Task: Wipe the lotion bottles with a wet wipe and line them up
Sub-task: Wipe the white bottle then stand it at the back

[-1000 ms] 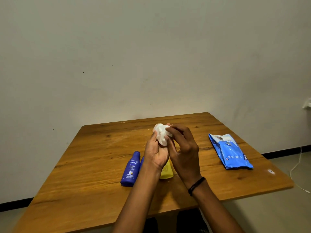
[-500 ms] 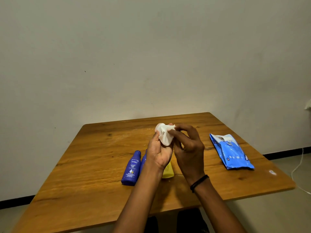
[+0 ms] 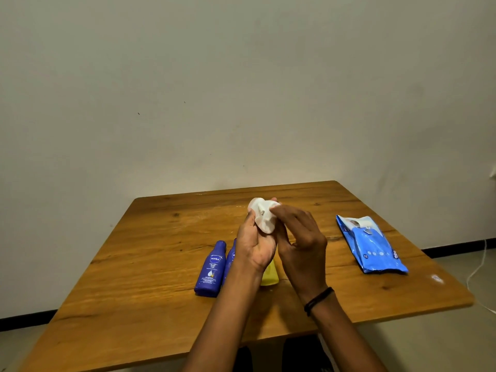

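Observation:
My left hand holds a white, bunched wet wipe up above the table. The fingertips of my right hand press on the wipe's top right side. Whether something is wrapped inside the wipe cannot be told. A dark blue Nivea lotion bottle lies on the wooden table, cap pointing away. A second blue bottle lies right beside it, mostly hidden by my left wrist. A yellow bottle shows only its base between my wrists.
A blue pack of wet wipes lies at the right side of the table, flap end toward the wall. A small white spot sits near the right front corner. A white cable runs along the floor at the right.
My right fingers have slid over the top of the wipe, turning it in my left hand. Both hands stay at the same spot above the bottles.

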